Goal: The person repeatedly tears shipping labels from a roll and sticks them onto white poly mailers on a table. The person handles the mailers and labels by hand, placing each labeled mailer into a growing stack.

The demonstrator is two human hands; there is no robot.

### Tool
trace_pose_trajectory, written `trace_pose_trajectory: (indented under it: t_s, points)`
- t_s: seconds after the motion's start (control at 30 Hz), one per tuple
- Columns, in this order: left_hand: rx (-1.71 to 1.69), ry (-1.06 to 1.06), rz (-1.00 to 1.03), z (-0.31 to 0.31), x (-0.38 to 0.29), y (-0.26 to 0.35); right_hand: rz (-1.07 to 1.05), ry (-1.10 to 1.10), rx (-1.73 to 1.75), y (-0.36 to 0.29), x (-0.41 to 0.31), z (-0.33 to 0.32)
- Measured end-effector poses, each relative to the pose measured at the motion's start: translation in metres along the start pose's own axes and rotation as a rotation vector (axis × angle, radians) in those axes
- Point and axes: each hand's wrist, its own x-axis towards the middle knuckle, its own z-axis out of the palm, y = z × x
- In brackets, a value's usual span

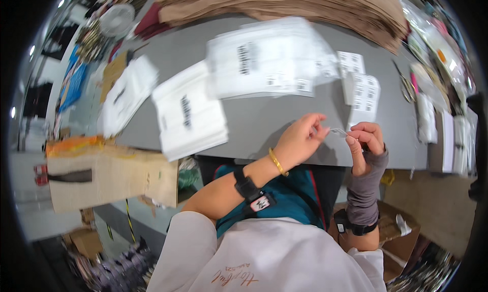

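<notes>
My left hand (pixel 303 139), with a gold bracelet at the wrist, reaches its thumb and fingertips to one end of a small white printed label (pixel 337 131). The other end is pinched between thumb and finger of my right hand (pixel 364 141), which wears a grey sleeve. Just beyond it on the grey table (pixel 263 118) lies a strip of white labels (pixel 364 96), partly folded over. Farther off is a fanned stack of white printed plastic bags (pixel 267 59), some bearing small labels. A thicker stack of white bags (pixel 192 109) sits to its left, overlapping the table's front edge.
Brown folded fabric (pixel 282 2) is piled along the far side. More white packets (pixel 129 96) lie at the left end, near a fan (pixel 117 19). Scissors (pixel 404 82) and clear plastic rolls (pixel 426 116) are at the right. An open cardboard box (pixel 398 231) stands below the table.
</notes>
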Motion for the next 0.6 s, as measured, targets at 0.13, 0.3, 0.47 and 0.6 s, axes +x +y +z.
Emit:
trace_pose_trajectory:
  t_s: [0.13,0.3,0.47,0.6]
  points:
    - [0.673,0.227,0.5,-0.092,-0.078,-0.012,0.038,-0.369,0.326,-0.011,0.029,0.073]
    - [1.061,0.406,0.397,-0.184,-0.127,-0.04,0.097,-0.659,0.453,-0.028,0.046,0.189]
    - [0.946,0.376,0.348,-0.195,-0.137,-0.063,0.277,-0.822,0.163,-0.03,0.057,0.249]
    - [0.877,0.404,0.345,-0.194,-0.138,-0.069,0.299,-0.89,0.011,-0.03,0.057,0.254]
